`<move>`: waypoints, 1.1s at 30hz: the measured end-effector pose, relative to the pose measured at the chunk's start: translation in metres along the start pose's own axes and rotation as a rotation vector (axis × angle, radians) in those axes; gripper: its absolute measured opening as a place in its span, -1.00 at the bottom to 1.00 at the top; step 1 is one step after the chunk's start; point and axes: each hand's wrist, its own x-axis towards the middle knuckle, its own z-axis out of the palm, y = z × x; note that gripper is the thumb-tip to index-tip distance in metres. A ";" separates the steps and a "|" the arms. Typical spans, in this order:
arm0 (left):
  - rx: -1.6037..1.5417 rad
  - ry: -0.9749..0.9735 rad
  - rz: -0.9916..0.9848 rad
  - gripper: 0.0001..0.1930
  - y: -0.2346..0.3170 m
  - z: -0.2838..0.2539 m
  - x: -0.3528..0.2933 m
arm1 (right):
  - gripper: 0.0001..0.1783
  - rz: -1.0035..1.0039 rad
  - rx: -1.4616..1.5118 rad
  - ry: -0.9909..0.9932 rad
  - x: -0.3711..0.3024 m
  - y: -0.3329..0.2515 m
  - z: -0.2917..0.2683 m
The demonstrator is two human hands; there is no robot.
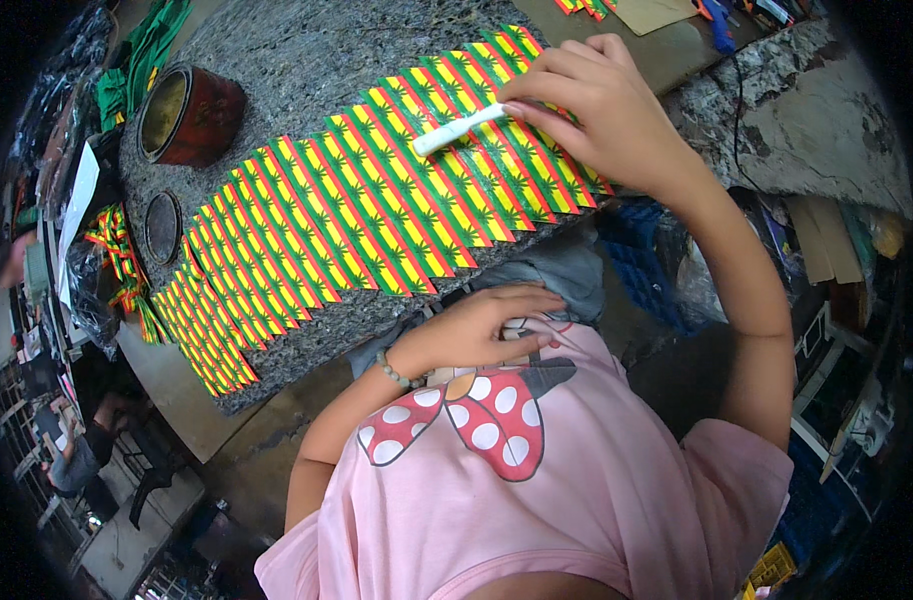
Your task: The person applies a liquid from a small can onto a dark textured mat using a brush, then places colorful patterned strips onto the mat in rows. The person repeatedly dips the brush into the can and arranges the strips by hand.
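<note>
Seen from the head camera, my right hand (601,105) pinches a slim white tool (456,132) between thumb and fingers, its flat end over green, yellow and red leaf-print strips (376,200) (whether it touches them, I cannot tell). The strips lie side by side along the near edge of a grey mat (296,80), reaching its near left corner. My left hand (481,325) rests loosely open on my pink shirt (596,460). A reddish-brown tin (216,115) and a dark round lid (163,228) sit toward the mat's left edge.
</note>
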 end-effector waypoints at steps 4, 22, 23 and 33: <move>-0.388 0.048 -0.220 -0.47 -0.012 -0.003 -0.017 | -0.84 -0.038 -0.044 -0.034 -0.002 -0.003 0.005; -0.748 -0.008 -0.248 -0.48 -0.032 -0.001 -0.027 | -0.85 0.124 0.038 -0.075 0.007 -0.015 0.000; -0.769 -0.003 -0.251 -0.48 -0.029 -0.003 -0.029 | -0.86 0.108 0.029 -0.041 0.012 -0.015 0.009; -0.836 0.022 -0.213 -0.47 -0.023 -0.015 -0.034 | -0.77 0.011 -0.070 -0.292 -0.023 -0.047 -0.027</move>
